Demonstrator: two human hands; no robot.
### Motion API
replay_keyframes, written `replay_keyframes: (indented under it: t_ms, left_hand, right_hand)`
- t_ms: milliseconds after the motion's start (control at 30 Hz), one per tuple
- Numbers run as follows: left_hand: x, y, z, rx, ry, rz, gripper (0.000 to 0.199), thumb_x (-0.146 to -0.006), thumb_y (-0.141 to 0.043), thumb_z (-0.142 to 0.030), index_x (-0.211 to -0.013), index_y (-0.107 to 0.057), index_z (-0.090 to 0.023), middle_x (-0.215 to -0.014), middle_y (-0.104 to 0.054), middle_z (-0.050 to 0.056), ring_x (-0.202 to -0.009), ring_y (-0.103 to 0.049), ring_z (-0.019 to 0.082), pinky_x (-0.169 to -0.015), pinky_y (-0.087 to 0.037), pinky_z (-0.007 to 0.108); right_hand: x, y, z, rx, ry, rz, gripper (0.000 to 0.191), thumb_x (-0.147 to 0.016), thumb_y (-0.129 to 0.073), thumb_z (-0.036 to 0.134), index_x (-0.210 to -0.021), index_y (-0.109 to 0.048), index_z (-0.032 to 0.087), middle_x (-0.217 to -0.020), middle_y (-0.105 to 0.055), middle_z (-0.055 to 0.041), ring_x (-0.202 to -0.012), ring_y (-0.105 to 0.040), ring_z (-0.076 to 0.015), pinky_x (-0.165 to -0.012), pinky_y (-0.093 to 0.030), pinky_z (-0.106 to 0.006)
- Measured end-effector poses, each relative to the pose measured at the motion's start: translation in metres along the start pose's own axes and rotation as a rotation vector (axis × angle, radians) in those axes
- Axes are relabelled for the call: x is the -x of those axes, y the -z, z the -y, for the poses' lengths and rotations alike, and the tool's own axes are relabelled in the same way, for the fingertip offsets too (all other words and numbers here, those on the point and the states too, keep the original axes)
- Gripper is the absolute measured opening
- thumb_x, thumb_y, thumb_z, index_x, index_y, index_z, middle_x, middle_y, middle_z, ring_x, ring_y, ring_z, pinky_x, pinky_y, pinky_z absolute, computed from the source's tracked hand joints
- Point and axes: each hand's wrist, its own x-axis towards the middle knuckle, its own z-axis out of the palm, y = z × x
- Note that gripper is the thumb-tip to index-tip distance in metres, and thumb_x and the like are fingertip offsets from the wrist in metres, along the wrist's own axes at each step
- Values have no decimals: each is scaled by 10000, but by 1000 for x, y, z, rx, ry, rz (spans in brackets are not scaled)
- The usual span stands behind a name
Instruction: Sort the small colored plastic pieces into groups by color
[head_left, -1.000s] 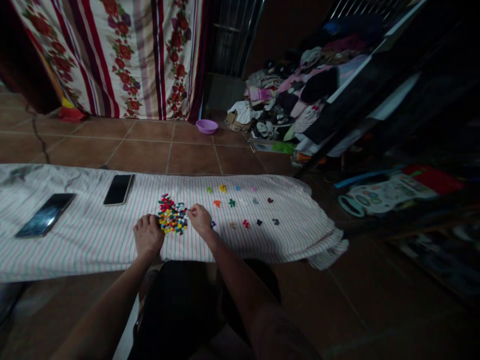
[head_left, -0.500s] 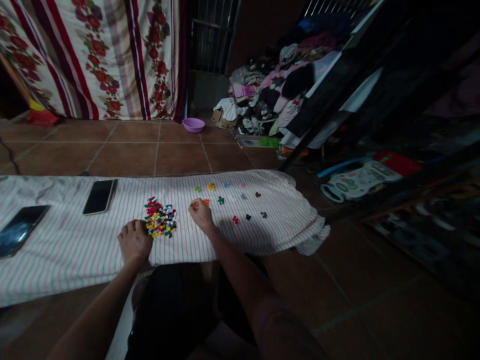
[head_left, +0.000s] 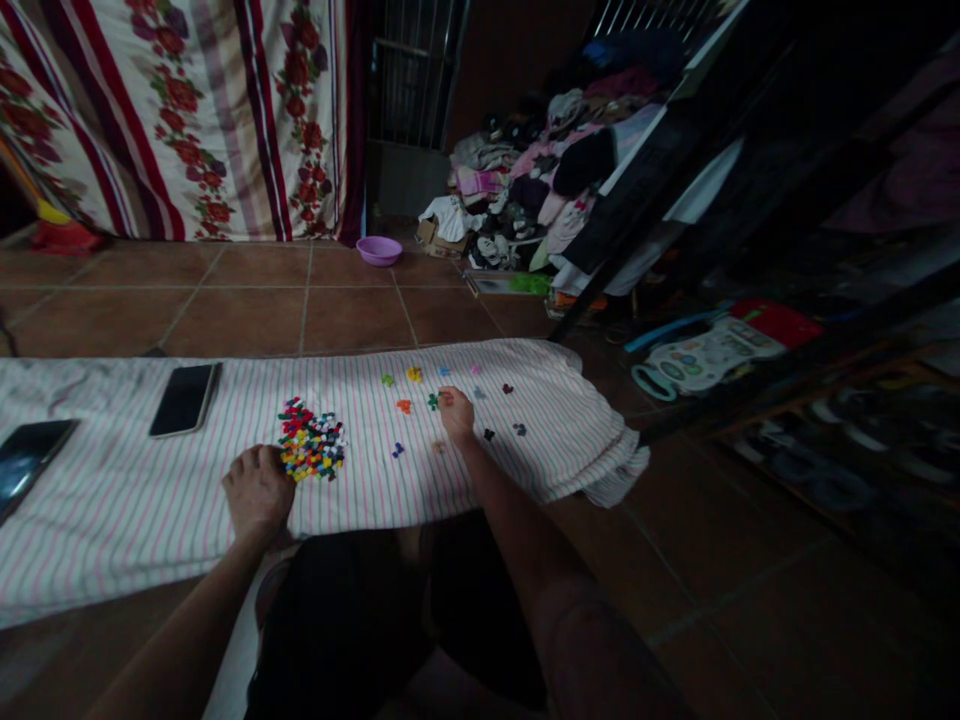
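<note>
A pile of small coloured blocks [head_left: 311,442] lies on the striped cloth. Against its left side rests my left hand [head_left: 259,490], open, fingers lying on the cloth at the pile's edge. My right hand [head_left: 456,415] is over the sorted blocks, thumb and fingers pinched together just right of the green blocks [head_left: 433,401]; whatever is in the pinch is hidden. Around it sit small single-colour groups: orange blocks [head_left: 404,406], yellow blocks [head_left: 414,374], lime blocks [head_left: 387,379], dark blue blocks [head_left: 397,451], black blocks [head_left: 489,434] and dark grey blocks [head_left: 519,429].
Two phones, a nearer one [head_left: 30,455] and a farther one [head_left: 184,400], lie left of the pile on the striped cloth [head_left: 150,510]. Beyond are a purple basin [head_left: 379,250] on the tiled floor, a heap of clothes [head_left: 540,180] and a floral curtain [head_left: 240,120].
My right hand has moved right, from between the pile and the orange blocks to beside the green blocks. My left hand stays by the pile. The view has shifted slightly.
</note>
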Motion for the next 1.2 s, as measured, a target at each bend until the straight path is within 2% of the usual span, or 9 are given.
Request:
replay_keyframes:
  t_ms: [100,267,433,600,700,800,867,1033,1200]
  left_hand:
    - [0,-2,1,0,-7,-13,279,-864,-345,-239,-1048,-542,-168,-1116,-566,148,-1057,-488,307,-846,-360,426]
    - [0,-2,2,-3,-14,-8,291,-868,-338,-238,-1060,-541,-159,-1117,-566,148,-1056,-486,303,-844,-364,424]
    - [0,-2,1,5,-9,-15,300,-876,-335,-238,-1070,-547,-151,-1117,-569,149,-1055,-484,298,-843,-364,421]
    - [1,-2,1,2,-15,-27,291,-877,-346,-234,-1063,-553,-150,-1117,-570,151,-1038,-484,300,-835,-364,421]
    - [1,-1,1,-11,-17,-26,276,-872,-364,-230,-1051,-555,-143,-1103,-571,152,-1035,-483,300,-832,-362,417]
    - [0,-1,2,-10,-19,-19,266,-868,-380,-222,-1050,-558,-146,-1105,-572,144,-1036,-481,295,-834,-355,410]
    - [0,-3,2,0,-12,-14,265,-872,-374,-218,-1050,-559,-151,-1109,-573,138,-1035,-477,292,-833,-351,407]
    - [-1,-4,2,17,6,-19,268,-879,-355,-204,-1043,-561,-154,-1115,-572,133,-1044,-468,289,-832,-343,404]
    - [0,-3,2,29,0,-37,258,-871,-377,-203,-1042,-564,-156,-1106,-571,137,-1048,-468,287,-828,-339,402]
  right_hand:
    - [-5,-2,-4,31,-60,-20,281,-812,-467,136,-974,-687,201,-937,-714,-50,-855,-649,-159,-809,-493,-269]
    - [-8,-9,-5,76,-100,43,311,-799,-482,85,-984,-709,188,-954,-724,-65,-908,-660,-168,-831,-492,-265]
    - [-7,-11,-9,40,-73,48,394,-796,-447,54,-1083,-690,174,-1024,-723,-78,-983,-660,-177,-886,-493,-287]
    - [-4,-8,-11,35,-57,48,409,-781,-444,65,-1083,-696,176,-1055,-712,-80,-1025,-642,-194,-929,-477,-306]
    - [-1,-7,-7,20,-29,-26,406,-763,-428,53,-1044,-700,162,-1027,-701,-85,-1006,-631,-193,-937,-474,-319]
    - [5,-9,4,-35,69,-141,392,-770,-408,57,-1019,-694,156,-1011,-682,-94,-1001,-611,-195,-939,-475,-330]
    - [12,-14,17,-81,140,-147,379,-792,-405,76,-1026,-689,168,-1023,-670,-93,-1010,-602,-199,-933,-481,-333]
    - [36,-31,59,-166,274,19,330,-839,-423,117,-1013,-692,196,-1017,-656,-71,-981,-608,-182,-916,-489,-304]
    - [66,-49,95,-171,377,249,303,-839,-461,96,-977,-699,224,-1006,-651,-40,-948,-608,-158,-888,-488,-282]
